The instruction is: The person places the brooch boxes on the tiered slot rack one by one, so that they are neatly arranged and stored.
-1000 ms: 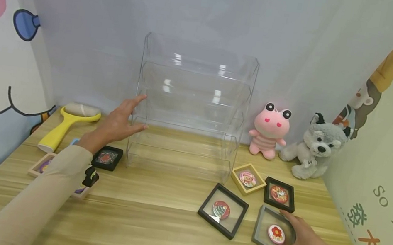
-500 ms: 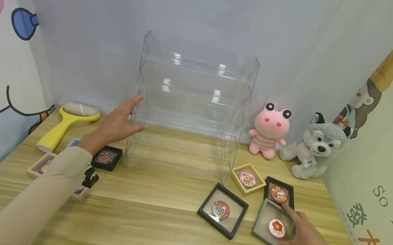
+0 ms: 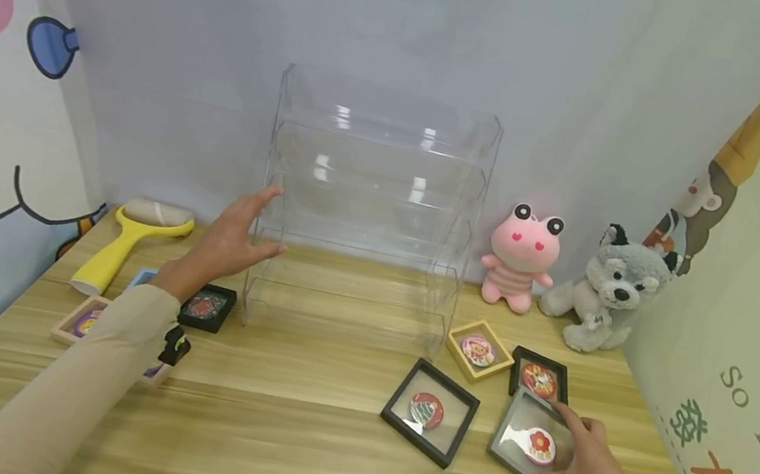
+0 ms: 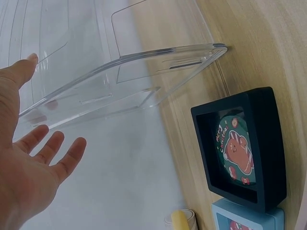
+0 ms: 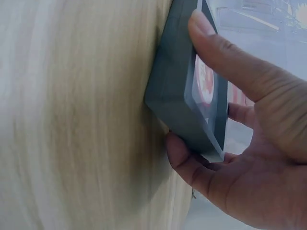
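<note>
In the head view, my right hand (image 3: 588, 470) grips a grey square frame (image 3: 518, 426) that holds a white badge with a red flower. The right wrist view has the thumb on the front rim of the grey frame (image 5: 172, 81) and fingers curled under its corner. The frame is tilted; whether its lower edge touches the table, I cannot tell. My left hand (image 3: 228, 241) is held at the left side of a clear acrylic tiered rack (image 3: 350, 293), thumb and fingers spread, holding nothing. Contact with the rack (image 4: 120, 60) is unclear in the left wrist view.
Right of the rack lie a black frame (image 3: 394, 409) with a tree badge, a yellow-wood frame (image 3: 456, 359) and another black frame (image 3: 561, 376). Two plush toys stand behind, a pink frog (image 3: 525, 245) and a grey dog (image 3: 624, 287). A yellow lint roller (image 3: 108, 260) and several frames lie left.
The grey frame in my right hand has shifted slightly away from me and tilted, overlapping the black frame behind in view; glare now crosses its pane. My left hand stays put.
</note>
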Tool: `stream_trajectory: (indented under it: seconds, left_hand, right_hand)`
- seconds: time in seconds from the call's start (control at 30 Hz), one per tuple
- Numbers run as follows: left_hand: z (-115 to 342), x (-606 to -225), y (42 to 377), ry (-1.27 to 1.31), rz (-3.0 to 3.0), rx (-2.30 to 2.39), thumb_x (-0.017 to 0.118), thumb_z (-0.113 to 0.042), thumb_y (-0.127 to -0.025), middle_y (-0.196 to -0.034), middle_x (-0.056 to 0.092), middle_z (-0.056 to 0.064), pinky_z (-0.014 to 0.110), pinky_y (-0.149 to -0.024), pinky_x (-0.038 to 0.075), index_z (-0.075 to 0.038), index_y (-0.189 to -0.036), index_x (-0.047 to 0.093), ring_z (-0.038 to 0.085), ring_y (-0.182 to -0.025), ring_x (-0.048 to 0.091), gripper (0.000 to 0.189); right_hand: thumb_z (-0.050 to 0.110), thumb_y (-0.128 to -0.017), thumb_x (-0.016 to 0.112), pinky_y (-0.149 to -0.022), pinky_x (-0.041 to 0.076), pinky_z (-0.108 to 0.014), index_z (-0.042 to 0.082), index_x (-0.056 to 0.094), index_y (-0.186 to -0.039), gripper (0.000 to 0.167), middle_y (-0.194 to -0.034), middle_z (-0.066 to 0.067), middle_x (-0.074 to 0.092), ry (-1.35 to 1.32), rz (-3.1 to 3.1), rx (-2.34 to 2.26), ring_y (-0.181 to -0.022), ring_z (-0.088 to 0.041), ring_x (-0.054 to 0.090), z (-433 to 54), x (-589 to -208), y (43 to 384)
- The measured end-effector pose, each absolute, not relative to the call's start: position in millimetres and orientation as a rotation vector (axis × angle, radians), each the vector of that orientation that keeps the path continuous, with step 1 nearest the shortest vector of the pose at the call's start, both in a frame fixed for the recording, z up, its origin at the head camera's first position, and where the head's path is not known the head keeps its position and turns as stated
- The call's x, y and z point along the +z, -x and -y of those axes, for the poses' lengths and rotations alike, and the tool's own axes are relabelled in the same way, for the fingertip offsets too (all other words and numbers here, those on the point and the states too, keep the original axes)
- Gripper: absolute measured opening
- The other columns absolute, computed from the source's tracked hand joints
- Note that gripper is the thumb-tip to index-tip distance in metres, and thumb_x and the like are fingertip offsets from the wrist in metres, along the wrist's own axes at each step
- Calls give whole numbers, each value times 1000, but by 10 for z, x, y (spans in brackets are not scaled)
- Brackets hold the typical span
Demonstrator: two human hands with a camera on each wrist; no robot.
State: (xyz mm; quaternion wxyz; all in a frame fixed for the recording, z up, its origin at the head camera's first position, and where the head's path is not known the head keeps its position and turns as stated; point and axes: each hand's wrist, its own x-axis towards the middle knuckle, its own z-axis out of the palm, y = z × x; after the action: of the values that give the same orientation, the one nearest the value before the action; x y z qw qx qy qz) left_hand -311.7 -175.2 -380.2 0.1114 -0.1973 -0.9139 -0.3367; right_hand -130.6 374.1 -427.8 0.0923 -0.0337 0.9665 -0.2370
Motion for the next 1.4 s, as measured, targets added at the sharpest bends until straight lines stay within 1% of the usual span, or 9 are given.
stream_trajectory:
  seconds: [0.33, 0.5, 0.6, 0.7, 0.77, 0.83, 1.0, 1.17, 1.4]
  left_hand:
    - [1753, -3819, 3124, 586, 2674, -1003, 76, -21, -90, -153, 36, 27, 65, -108, 34, -14, -158, 23, 47, -136, 38, 87]
    - [1751, -3828, 3137, 589, 2667, -1003, 77, -21, -89, -151, 38, 27, 65, -106, 36, -13, -158, 24, 46, -133, 42, 87]
    - [1752, -3832, 3144, 593, 2664, -1004, 77, -21, -89, -152, 38, 27, 64, -106, 36, -13, -158, 24, 46, -132, 42, 87]
    - [1755, -3827, 3143, 595, 2668, -1004, 77, -22, -89, -153, 37, 26, 64, -106, 36, -13, -158, 24, 46, -132, 42, 87]
    - [1753, -3824, 3143, 597, 2668, -1004, 77, -22, -89, -153, 37, 26, 64, -107, 36, -13, -158, 25, 46, -131, 43, 87]
    - [1751, -3823, 3142, 599, 2665, -1007, 77, -21, -89, -153, 37, 25, 64, -107, 36, -13, -158, 25, 45, -131, 43, 87]
    - [1747, -3834, 3140, 602, 2663, -1016, 77, -21, -89, -155, 35, 25, 64, -107, 36, -12, -157, 25, 45, -130, 43, 87]
    - [1745, -3845, 3141, 603, 2663, -1021, 77, -21, -89, -153, 35, 26, 64, -106, 37, -12, -158, 24, 46, -129, 43, 87]
    - [1740, -3845, 3146, 612, 2641, -1026, 77, -20, -89, -152, 36, 27, 64, -105, 37, -12, -157, 25, 47, -129, 43, 86]
  right_hand:
    - [31, -59, 97, -85, 49, -64, -1, 28, -150, 118, -121, -46, 37, 75, -2834, -700, -107, -51, 50, -3823, -4278, 1312]
    - [25, -62, 96, -92, 46, -64, -5, 32, -147, 111, -130, -46, 45, 163, -2835, -750, -115, -52, 51, -3894, -4317, 1287]
    - [20, -67, 93, -86, 51, -46, -6, 30, -148, 106, -132, -43, 46, 157, -2774, -870, -105, -41, 57, -3943, -4338, 1277]
    - [18, -73, 89, -68, 47, -28, -3, 26, -151, 102, -115, -34, 48, 71, -2656, -1021, -82, -21, 55, -3988, -4336, 1270]
    - [17, -77, 87, -61, 43, -24, -1, 24, -152, 100, -104, -22, 45, 22, -2567, -1118, -72, -13, 47, -4012, -4332, 1270]
    - [16, -79, 85, -61, 46, -23, -2, 22, -153, 98, -99, -15, 38, 2, -2483, -1203, -69, -11, 47, -4025, -4327, 1271]
    - [14, -84, 81, -68, 60, -35, -6, 19, -151, 94, -104, -20, 36, -19, -2325, -1336, -82, -21, 61, -4037, -4308, 1268]
    - [12, -83, 80, -67, 61, -40, -6, 17, -151, 95, -108, -25, 41, -14, -2351, -1348, -83, -27, 64, -4039, -4247, 1268]
    - [12, -85, 78, -65, 61, -40, -6, 19, -151, 90, -110, -28, 44, 7, -2463, -1341, -79, -24, 66, -4024, -4051, 1311]
